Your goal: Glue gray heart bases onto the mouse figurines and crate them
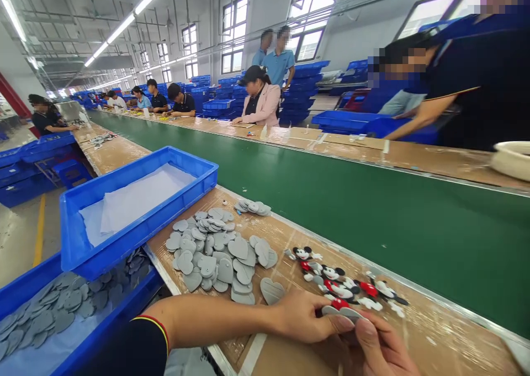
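Note:
My left hand (308, 318) reaches in from the left, its sleeve dark with red and yellow trim. Its fingertips pinch a flat grey rubber piece (340, 312), and my right hand (383, 348) holds the same piece from below right, partly hiding it. Just beyond my fingers lie several red, black and white Mickey Mouse rubber figures (342, 282) on the cardboard-covered bench (265, 354). A loose grey rubber heart (272, 290) lies beside my left hand. Farther left is a heap of similar grey hearts (215, 257).
A blue tray lined with white sheet (136, 210) stands left of the heap, and a lower blue tray of grey hearts (62, 310) sits below it. A green conveyor belt (372, 221) runs alongside the bench. Co-workers and stacked blue crates line the far side.

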### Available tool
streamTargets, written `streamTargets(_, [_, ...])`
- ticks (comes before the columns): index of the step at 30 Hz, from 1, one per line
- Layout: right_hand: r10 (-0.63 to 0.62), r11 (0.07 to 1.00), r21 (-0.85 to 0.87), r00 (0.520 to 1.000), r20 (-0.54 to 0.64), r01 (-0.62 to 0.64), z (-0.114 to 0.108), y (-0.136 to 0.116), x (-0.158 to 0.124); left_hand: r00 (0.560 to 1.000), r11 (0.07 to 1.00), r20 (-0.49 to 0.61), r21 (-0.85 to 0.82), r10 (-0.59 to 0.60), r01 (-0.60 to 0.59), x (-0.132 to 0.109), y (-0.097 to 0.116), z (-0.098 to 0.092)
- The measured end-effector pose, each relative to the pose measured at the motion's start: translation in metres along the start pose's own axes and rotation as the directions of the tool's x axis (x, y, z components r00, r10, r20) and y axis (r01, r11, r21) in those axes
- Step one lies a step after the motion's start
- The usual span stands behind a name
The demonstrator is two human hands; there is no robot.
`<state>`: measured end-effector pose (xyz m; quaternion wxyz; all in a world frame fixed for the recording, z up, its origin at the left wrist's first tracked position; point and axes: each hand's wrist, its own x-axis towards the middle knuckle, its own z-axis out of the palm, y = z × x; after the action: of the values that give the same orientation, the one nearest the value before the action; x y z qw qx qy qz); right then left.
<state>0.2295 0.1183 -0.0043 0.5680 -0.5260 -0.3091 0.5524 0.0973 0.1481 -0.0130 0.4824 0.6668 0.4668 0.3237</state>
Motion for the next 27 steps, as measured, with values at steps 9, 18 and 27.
streamTargets(9, [-0.109,0.994,0.020,0.994,0.007,0.109,0.0043,0.0074,0.0012,0.991,0.988,0.039,-0.088,0.132,-0.128,0.0021,0.0005,-0.0047])
streamTargets(18, [-0.276,0.958,-0.082,0.961,0.018,0.276,0.0028,0.0025,0.0016,0.987,0.977,0.061,-0.159,0.152,-0.140,0.0010,0.0050,-0.0076])
streamTargets(27, [-0.366,0.916,-0.175,0.931,0.009,0.362,0.0016,-0.0008,-0.0005,0.985,0.979,0.050,-0.131,0.164,-0.156,-0.0010,0.0087,-0.0078])
